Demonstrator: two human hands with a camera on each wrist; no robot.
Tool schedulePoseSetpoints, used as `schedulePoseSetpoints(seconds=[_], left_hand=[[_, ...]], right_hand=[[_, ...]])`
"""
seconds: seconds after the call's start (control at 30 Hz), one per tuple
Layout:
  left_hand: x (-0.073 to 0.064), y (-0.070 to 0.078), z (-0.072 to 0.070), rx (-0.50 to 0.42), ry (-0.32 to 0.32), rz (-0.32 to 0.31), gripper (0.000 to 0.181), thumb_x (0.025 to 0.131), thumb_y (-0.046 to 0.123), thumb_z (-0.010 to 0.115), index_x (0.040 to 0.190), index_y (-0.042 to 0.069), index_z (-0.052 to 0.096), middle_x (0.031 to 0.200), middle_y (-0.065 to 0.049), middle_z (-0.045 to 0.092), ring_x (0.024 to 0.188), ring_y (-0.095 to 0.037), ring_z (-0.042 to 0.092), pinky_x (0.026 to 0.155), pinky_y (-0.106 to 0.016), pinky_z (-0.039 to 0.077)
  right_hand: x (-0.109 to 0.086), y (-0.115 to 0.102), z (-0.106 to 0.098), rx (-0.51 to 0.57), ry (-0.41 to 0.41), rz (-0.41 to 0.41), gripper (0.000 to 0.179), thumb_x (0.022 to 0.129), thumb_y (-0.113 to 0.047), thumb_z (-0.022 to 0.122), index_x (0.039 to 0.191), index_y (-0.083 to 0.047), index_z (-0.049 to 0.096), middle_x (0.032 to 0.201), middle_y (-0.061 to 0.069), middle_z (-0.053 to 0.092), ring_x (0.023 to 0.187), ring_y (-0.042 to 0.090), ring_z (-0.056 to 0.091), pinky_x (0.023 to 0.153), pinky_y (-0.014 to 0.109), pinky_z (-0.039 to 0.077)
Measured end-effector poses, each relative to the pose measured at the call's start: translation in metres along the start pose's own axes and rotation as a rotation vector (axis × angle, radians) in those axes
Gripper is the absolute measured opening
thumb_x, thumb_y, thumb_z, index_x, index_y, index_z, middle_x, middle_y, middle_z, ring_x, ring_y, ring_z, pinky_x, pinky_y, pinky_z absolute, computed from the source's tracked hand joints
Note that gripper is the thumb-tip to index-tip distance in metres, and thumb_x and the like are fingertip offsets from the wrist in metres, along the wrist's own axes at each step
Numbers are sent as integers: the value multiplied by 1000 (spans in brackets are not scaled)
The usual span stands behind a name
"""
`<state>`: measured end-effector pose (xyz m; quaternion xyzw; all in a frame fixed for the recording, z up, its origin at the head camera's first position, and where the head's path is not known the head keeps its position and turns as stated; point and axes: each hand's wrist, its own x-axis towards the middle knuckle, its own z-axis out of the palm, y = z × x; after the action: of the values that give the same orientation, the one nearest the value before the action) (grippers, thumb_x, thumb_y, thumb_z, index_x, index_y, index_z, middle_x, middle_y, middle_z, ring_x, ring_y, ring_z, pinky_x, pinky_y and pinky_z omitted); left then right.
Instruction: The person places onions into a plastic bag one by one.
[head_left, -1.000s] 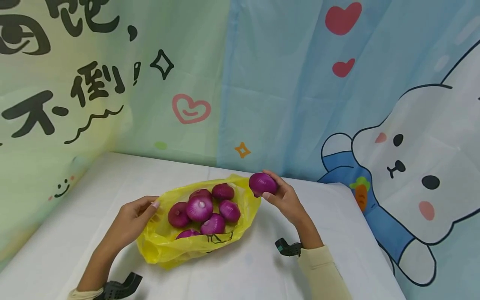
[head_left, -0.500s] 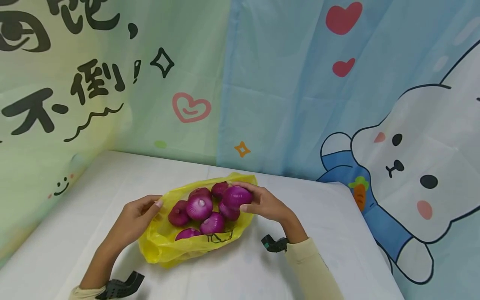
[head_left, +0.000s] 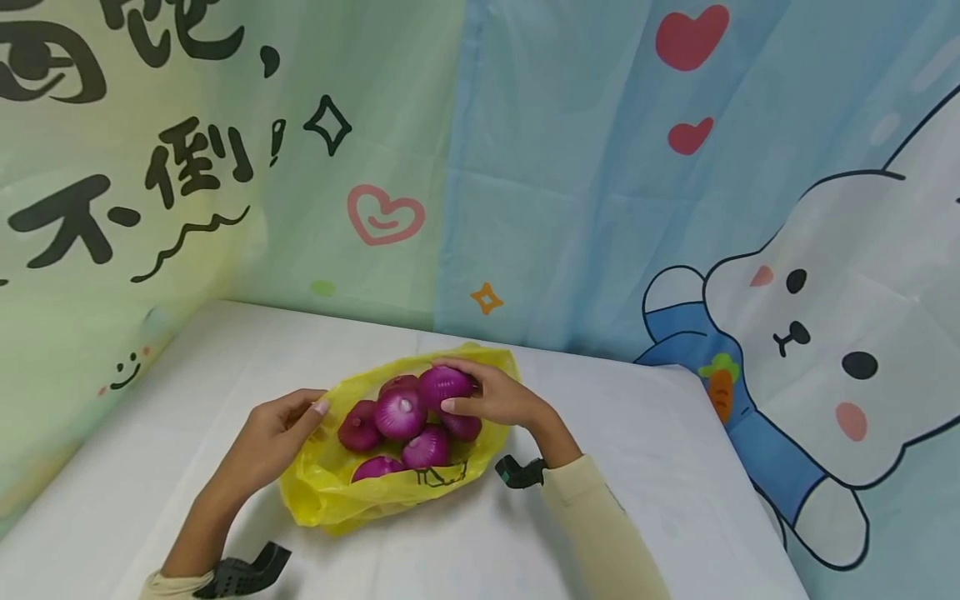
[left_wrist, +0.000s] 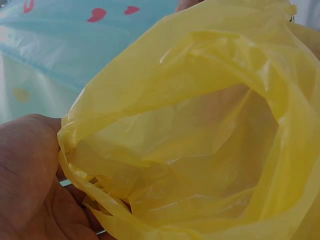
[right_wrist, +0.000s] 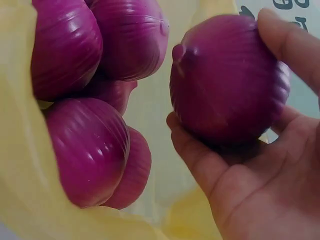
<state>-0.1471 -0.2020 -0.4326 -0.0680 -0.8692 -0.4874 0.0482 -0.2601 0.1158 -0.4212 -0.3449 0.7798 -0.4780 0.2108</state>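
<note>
A yellow plastic bag lies spread on the table, its mouth turned up and several red onions inside. My left hand pinches the bag's left edge; in the left wrist view the film gapes beside the palm. With thumb and fingers, my right hand grips another red onion over the right side of the bag's mouth. In the head view this onion overlaps the ones at the back of the pile. The right wrist view shows it a little apart from the onions beside it.
A white cloth covers the table. Behind it hangs a printed curtain with hearts, lettering and a rabbit. Dark wrist devices sit on both forearms, the right one close over the cloth.
My right hand has carried its onion leftward from beyond the bag's right edge to over the pile. The left hand has stayed at the bag's edge.
</note>
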Motion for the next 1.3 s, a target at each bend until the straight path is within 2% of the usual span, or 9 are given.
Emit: schedulePoseSetpoints(seconds=[0.27, 0.47, 0.73, 0.93, 1.13, 1.3], left_hand=[[-1, 0, -1, 20, 8, 7, 38, 102, 34, 52, 122, 5, 64, 94, -3, 68, 80, -17, 61, 73, -30, 52], [-1, 0, -1, 2, 11, 10, 37, 102, 34, 52, 123, 5, 64, 97, -4, 68, 81, -17, 62, 73, -29, 52], [-1, 2, 0, -16, 1, 8, 37, 102, 33, 53, 123, 5, 63, 97, -4, 69, 80, -18, 62, 71, -29, 52], [0, 3, 0, -14, 1, 18, 36, 101, 32, 54, 124, 5, 63, 98, -4, 69, 80, -18, 62, 71, -28, 52], [0, 2, 0, -16, 1, 12, 38, 101, 33, 54, 125, 5, 62, 98, -4, 69, 81, -18, 62, 72, -28, 52], [0, 0, -3, -3, 17, 15, 38, 101, 34, 54, 124, 5, 62, 97, -4, 69, 81, -18, 62, 71, -28, 52]], right_hand=[[17, 2, 6, -102, 84, 73, 60, 91, -30, 68, 146, -20, 45, 134, 2, 53, 117, 19, 54, 91, 37, 49], [30, 0, 13, -109, 114, 113, 62, 92, -33, 67, 147, -19, 42, 133, 3, 53, 116, 19, 54, 93, 39, 48], [43, -3, 20, -111, 247, 171, 63, 90, -34, 69, 146, -16, 44, 128, 4, 56, 113, 21, 56, 92, 42, 49], [50, -2, 26, -102, 324, 190, 64, 89, -27, 72, 144, -11, 46, 126, 9, 57, 112, 24, 57, 92, 43, 48], [51, 2, 28, -116, 354, 203, 66, 88, -27, 73, 145, -12, 44, 129, 9, 56, 112, 24, 57, 93, 42, 48], [49, 6, 28, -89, 357, 164, 54, 93, -19, 67, 142, -9, 48, 132, 12, 55, 113, 27, 58, 95, 43, 47]])
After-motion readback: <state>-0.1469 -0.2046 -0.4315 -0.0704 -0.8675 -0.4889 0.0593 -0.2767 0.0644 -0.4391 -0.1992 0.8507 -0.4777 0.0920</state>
